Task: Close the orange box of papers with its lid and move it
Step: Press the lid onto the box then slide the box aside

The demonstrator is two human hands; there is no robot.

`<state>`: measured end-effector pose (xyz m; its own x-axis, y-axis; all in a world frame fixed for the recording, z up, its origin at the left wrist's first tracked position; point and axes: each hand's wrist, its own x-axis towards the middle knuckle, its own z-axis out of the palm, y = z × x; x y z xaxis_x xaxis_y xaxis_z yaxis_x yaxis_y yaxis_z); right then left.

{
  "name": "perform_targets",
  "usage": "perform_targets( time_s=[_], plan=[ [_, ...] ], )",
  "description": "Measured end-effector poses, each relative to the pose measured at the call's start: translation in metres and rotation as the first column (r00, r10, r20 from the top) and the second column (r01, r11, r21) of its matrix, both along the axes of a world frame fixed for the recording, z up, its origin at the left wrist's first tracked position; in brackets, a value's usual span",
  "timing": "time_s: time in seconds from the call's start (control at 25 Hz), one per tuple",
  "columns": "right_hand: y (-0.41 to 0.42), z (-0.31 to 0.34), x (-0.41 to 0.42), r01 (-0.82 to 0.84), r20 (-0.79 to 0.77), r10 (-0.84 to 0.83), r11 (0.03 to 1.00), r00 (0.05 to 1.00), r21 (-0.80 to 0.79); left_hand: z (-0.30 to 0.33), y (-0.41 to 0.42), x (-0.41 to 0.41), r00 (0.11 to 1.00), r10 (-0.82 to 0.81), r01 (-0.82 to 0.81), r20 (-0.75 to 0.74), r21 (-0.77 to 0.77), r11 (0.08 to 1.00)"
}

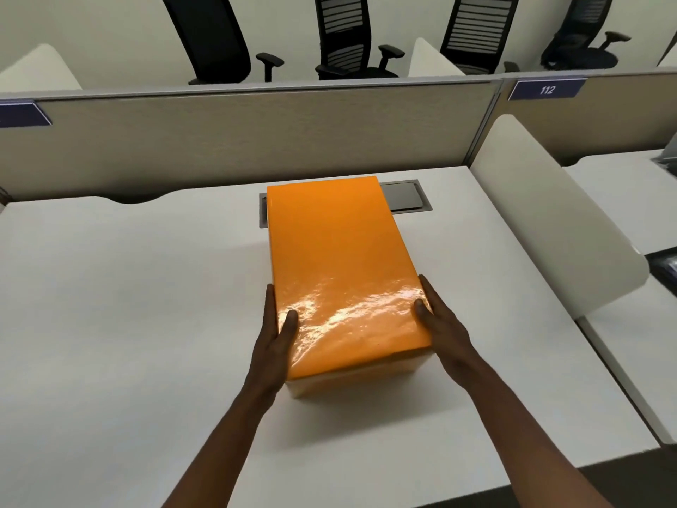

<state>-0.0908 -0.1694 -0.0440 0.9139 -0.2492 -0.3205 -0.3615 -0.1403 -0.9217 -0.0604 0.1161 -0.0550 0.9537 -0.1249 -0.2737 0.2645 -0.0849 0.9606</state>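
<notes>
The orange box [353, 373] stands in the middle of the white desk [128, 287], covered by its glossy orange lid [337, 251]. The papers are hidden under the lid. My left hand [274, 335] presses against the box's left side near the front corner, thumb on top of the lid. On the right side, my right hand [439, 317] grips the same way, thumb on the lid's edge. The box's front wall shows just below the lid.
A grey cable hatch [404, 201] lies in the desk behind the box. A beige partition [219, 141] runs along the back, with black office chairs [219, 38] beyond. A white curved divider [549, 221] bounds the desk's right side.
</notes>
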Motion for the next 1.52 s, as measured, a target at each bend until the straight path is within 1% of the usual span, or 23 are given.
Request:
perform_targets(
  time_s=[0.12, 0.2, 0.28, 0.36, 0.44, 0.52, 0.6, 0.68, 0.76, 0.88, 0.96, 1.0, 1.16, 1.24, 1.32, 1.4, 1.52],
  plan=[
    [-0.001, 0.001, 0.001, 0.007, 0.005, -0.007, 1.000, 1.000, 0.024, 0.002, 0.000, 0.001, 1.000, -0.010, 0.011, 0.013, -0.021, 1.000],
    [-0.002, 0.001, -0.004, 0.064, 0.031, -0.067, 0.992, 0.997, 0.111, 0.002, 0.004, -0.003, 0.999, 0.045, -0.043, 0.024, -0.064, 0.997],
    [-0.001, -0.007, -0.018, 0.128, 0.095, -0.143, 0.981, 0.985, 0.148, -0.005, 0.010, -0.015, 0.996, 0.094, -0.093, 0.010, -0.104, 0.990],
    [0.007, -0.012, -0.031, 0.114, 0.129, -0.133, 0.983, 0.983, 0.142, -0.009, 0.014, -0.034, 1.000, -0.003, 0.006, 0.030, -0.118, 0.993],
    [0.014, -0.013, -0.037, 0.113, 0.134, -0.128, 0.987, 0.983, 0.115, -0.010, 0.017, -0.045, 0.995, -0.085, 0.089, 0.049, -0.088, 0.992],
    [0.019, -0.014, -0.037, 0.182, 0.128, -0.200, 0.974, 0.971, 0.138, -0.009, 0.024, -0.046, 0.994, -0.086, 0.090, 0.062, -0.060, 0.994],
    [0.019, -0.017, -0.042, 0.244, 0.121, -0.266, 0.955, 0.956, 0.171, -0.009, 0.031, -0.047, 0.991, -0.090, 0.089, 0.103, 0.018, 0.996],
    [0.024, -0.025, -0.051, 0.204, 0.113, -0.227, 0.962, 0.967, 0.182, -0.010, 0.032, -0.052, 0.977, -0.154, 0.137, 0.145, 0.118, 0.984],
    [0.033, -0.029, -0.060, 0.161, 0.105, -0.182, 0.970, 0.978, 0.181, -0.010, 0.029, -0.056, 0.968, -0.181, 0.148, 0.176, 0.184, 0.972],
    [0.042, -0.022, -0.064, 0.150, 0.115, -0.168, 0.977, 0.979, 0.150, -0.006, 0.029, -0.061, 0.962, -0.136, 0.081, 0.237, 0.225, 0.971],
    [0.046, -0.018, -0.067, 0.133, 0.144, -0.144, 0.988, 0.979, 0.083, -0.003, 0.032, -0.062, 0.960, -0.151, 0.100, 0.234, 0.216, 0.971],
    [0.049, -0.017, -0.071, 0.120, 0.160, -0.126, 0.992, 0.979, 0.049, -0.003, 0.034, -0.064, 0.963, -0.139, 0.090, 0.232, 0.212, 0.973],
    [0.071, -0.008, -0.067, 0.039, 0.202, -0.033, 0.999, 0.979, -0.023, 0.009, 0.058, -0.077, 0.959, -0.001, -0.063, 0.283, 0.218, 0.974],
    [0.093, -0.005, -0.061, -0.023, 0.185, 0.023, 1.000, 0.983, -0.002, 0.014, 0.078, -0.087, 0.961, 0.075, -0.128, 0.267, 0.186, 0.974],
    [0.120, -0.002, -0.054, -0.083, 0.185, 0.075, 0.996, 0.980, 0.035, 0.019, 0.103, -0.097, 0.943, 0.150, -0.215, 0.296, 0.199, 0.956],
    [0.153, 0.001, -0.045, -0.106, 0.165, 0.094, 0.992, 0.982, 0.066, 0.022, 0.134, -0.103, 0.928, 0.224, -0.284, 0.299, 0.176, 0.942],
    [0.214, 0.010, -0.023, -0.151, 0.179, 0.134, 0.985, 0.975, 0.088, 0.030, 0.192, -0.096, 0.903, 0.278, -0.356, 0.326, 0.207, 0.911]
  ],
)
